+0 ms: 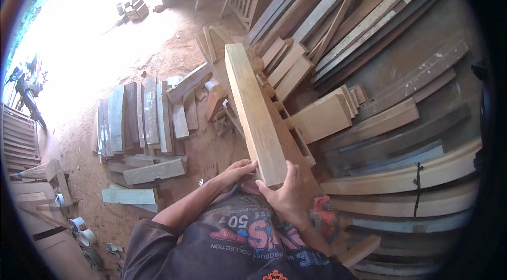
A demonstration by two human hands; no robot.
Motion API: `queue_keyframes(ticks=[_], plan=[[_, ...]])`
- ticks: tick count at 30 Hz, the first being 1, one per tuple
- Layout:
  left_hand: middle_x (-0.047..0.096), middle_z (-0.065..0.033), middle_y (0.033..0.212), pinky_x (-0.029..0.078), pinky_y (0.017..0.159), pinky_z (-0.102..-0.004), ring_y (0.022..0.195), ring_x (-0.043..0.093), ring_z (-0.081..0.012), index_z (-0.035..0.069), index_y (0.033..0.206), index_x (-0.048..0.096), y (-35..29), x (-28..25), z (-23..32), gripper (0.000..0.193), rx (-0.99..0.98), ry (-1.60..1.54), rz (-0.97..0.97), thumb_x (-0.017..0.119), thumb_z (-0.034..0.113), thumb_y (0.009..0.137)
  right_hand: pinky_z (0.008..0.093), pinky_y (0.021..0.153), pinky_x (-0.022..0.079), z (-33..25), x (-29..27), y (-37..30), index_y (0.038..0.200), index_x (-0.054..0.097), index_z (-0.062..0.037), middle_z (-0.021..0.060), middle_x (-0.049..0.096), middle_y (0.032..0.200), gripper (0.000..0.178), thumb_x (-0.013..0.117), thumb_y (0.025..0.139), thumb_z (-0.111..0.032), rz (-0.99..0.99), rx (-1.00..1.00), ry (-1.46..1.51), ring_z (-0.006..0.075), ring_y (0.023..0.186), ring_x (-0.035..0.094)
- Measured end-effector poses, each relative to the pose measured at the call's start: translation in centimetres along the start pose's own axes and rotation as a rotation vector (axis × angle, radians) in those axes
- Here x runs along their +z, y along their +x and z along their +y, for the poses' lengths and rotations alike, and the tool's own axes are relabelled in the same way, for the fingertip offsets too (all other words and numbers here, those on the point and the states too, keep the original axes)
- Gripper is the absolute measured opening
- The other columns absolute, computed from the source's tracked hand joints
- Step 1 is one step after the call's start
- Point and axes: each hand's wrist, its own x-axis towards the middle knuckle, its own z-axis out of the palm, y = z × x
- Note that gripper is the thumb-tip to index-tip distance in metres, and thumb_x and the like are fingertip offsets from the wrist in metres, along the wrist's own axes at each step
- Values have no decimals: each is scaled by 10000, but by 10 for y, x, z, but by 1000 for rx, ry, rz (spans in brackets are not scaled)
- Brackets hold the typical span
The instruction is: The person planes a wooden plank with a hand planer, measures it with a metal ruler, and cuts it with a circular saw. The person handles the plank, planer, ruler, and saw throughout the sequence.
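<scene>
Between both hands (264, 185), plank (253, 111) points away, lengthwise.

Left hand (235, 172) curled, fingers bent, forearm angled up from lower left. Right hand (285, 198) clasped, thumb raised.

– Where is open room?
– Bare dirt floor (174, 53) lies open to the left, beyond the grey boards (138, 116).
– What blocks the way?
– Stacked planks (380, 121) crowd the whole right side, close against the held plank (253, 111).
</scene>
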Motion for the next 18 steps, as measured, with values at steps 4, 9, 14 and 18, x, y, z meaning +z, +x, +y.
queue_keyframes(ticks=[4,9,14,18], plan=[[612,52,834,439,534,-239,650,556,-56,108,1092,642,-9,41,47,356,136,-28,-10,760,441,1050,530,1120,480,-4,-35,29,1622,299,70,298,534,1423,1212,992,770,-441,292,-349,172,454,1333,570],[665,23,912,452,482,-204,705,663,-67,104,1112,648,-7,80,118,272,362,-28,-36,722,364,1084,524,1081,495,-30,-61,98,1490,384,56,277,567,1343,954,953,811,-298,345,-378,514,416,1262,612],[719,-32,1102,508,495,-192,912,780,-125,81,1182,633,-8,97,150,275,447,-40,-17,710,329,1091,521,1062,514,-57,-80,139,1441,438,40,254,592,1299,833,922,816,-222,433,-480,511,392,1231,636],[727,-46,1121,507,491,-199,913,779,-127,73,1214,623,-7,96,154,273,460,-66,-35,701,306,1095,522,1061,518,-62,-82,148,1444,453,35,240,583,1307,837,928,804,-221,457,-530,464,392,1233,634]])
